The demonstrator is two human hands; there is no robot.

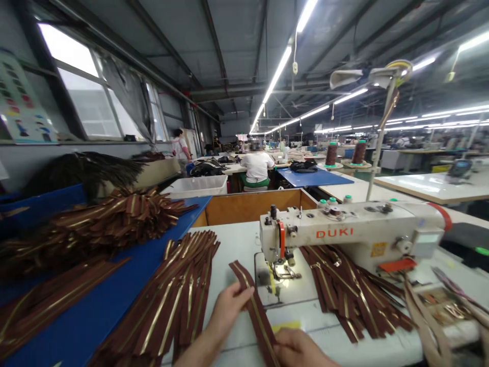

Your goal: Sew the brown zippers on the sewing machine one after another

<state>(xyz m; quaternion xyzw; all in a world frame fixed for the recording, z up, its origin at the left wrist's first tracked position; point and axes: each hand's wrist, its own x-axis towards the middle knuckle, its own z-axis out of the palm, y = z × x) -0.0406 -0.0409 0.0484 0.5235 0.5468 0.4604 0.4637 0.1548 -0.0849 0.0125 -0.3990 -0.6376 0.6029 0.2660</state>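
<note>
While one zipper (260, 317) is held, a sewing machine (301, 232) stands near.

One bare left hand (229, 306) and one bare right hand (300, 349), one brown fabric gold-toothed zipper strip (261, 321) between them; beyond the right hand, one white metal DUKI sewing machine (367, 229) and two brown cone-shaped thread spools (359, 153)

Orange lettering "DUKI" (335, 233): sewing machine (367, 221) arm | yellow label (379, 249), same machine: unreadable | wall poster (25, 102): illegible
</note>
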